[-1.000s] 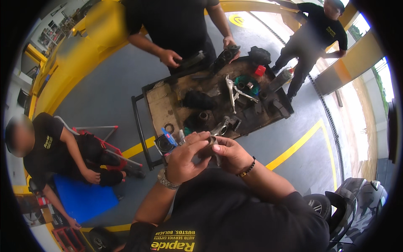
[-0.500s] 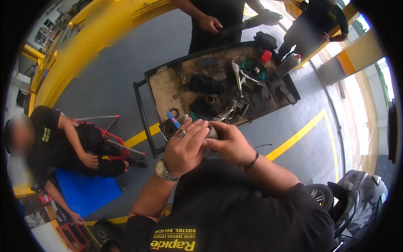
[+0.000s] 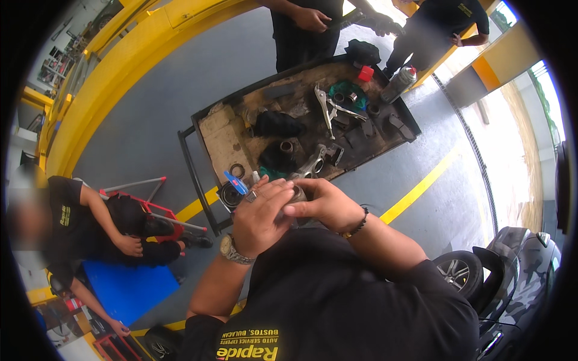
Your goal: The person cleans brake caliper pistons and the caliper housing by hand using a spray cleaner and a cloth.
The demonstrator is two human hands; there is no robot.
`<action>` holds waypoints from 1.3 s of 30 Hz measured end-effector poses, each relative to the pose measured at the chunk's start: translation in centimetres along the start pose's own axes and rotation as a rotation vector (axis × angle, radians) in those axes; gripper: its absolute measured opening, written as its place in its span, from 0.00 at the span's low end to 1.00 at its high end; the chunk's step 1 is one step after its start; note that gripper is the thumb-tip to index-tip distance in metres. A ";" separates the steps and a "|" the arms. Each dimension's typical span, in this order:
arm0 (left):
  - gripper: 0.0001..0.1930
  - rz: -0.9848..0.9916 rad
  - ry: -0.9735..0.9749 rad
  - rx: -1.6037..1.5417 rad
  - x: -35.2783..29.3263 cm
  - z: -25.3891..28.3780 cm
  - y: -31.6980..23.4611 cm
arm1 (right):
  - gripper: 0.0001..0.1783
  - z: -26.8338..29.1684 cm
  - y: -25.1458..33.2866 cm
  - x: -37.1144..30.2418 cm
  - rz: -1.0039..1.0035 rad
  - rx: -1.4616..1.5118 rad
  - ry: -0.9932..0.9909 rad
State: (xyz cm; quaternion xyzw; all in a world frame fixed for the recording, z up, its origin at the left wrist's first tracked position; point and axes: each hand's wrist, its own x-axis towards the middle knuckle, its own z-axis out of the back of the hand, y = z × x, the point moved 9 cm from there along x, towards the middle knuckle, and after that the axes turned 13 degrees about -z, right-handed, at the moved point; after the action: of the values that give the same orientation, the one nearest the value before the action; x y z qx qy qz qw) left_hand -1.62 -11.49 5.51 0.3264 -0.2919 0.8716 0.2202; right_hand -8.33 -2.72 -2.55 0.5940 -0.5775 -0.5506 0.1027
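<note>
In front of my chest, both hands meet around a grey cylindrical metal part [image 3: 297, 195], mostly hidden by the fingers. My left hand [image 3: 259, 213] lies over its left side, fingers long and close together, with a ring and a wristwatch. My right hand [image 3: 328, 204] curves round the other side, thumb toward me, a dark bracelet on the wrist. Just beyond the left fingers show a blue flat piece [image 3: 236, 182] and a small white tip [image 3: 256, 177]; whether I hold them, I cannot tell. A dark round part [image 3: 229, 195] sits beside them.
A worn cart top [image 3: 217, 129] carries locking pliers [image 3: 325, 111], a metal bracket [image 3: 313, 162], a ring [image 3: 236, 171], black cloth and a spray can [image 3: 399, 83]. Two people stand beyond it. Another sits at left near a blue panel [image 3: 129, 289]. A car wheel [image 3: 459, 272] is at right.
The cart appears shifted left and slightly lower in view. My hands stay together around the metal part, whose round end shows a little more. The far person's hands have moved.
</note>
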 end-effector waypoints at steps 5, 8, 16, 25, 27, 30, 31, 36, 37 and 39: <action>0.22 -0.018 -0.079 -0.132 -0.1 -0.2 -0.1 | 0.35 -0.4 1.1 -1.4 0.068 0.109 0.068; 0.22 0.021 -0.103 -0.071 -0.2 -0.2 0.2 | 0.35 0.0 0.6 -1.7 0.083 0.152 -0.065; 0.22 0.235 -0.224 -0.311 -0.1 -1.2 2.7 | 0.24 1.0 0.1 -0.9 0.098 0.320 0.018; 0.20 0.018 0.100 0.089 3.7 -1.6 1.5 | 0.35 3.3 1.2 -1.0 0.084 0.011 -0.230; 0.19 -0.005 0.127 0.087 4.6 -2.0 1.5 | 0.33 3.0 2.1 -1.0 0.173 -0.035 -0.268; 0.21 0.036 0.082 -0.071 5.5 -2.2 2.4 | 0.31 3.3 2.6 -1.2 0.206 0.157 -0.225; 0.22 0.067 0.053 -0.087 5.5 -2.1 2.7 | 0.31 3.3 3.1 -1.5 0.228 0.107 -0.190; 0.25 -0.055 0.103 -0.060 6.4 -3.6 1.1 | 0.36 6.2 3.4 -3.5 0.172 -0.177 -0.304; 0.20 -0.060 0.119 -0.081 6.7 -4.3 1.0 | 0.39 7.1 3.3 -4.0 0.169 -0.249 -0.389; 0.16 -0.144 0.099 -0.068 7.8 -5.9 0.2 | 0.40 8.2 2.7 -5.1 0.217 -0.251 -0.423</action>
State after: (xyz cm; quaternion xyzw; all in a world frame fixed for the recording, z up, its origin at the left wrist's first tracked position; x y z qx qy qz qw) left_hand -9.75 -6.28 7.23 0.2956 -0.2860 0.8581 0.3075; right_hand -14.86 4.72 -0.83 0.3830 -0.5735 -0.7156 0.1108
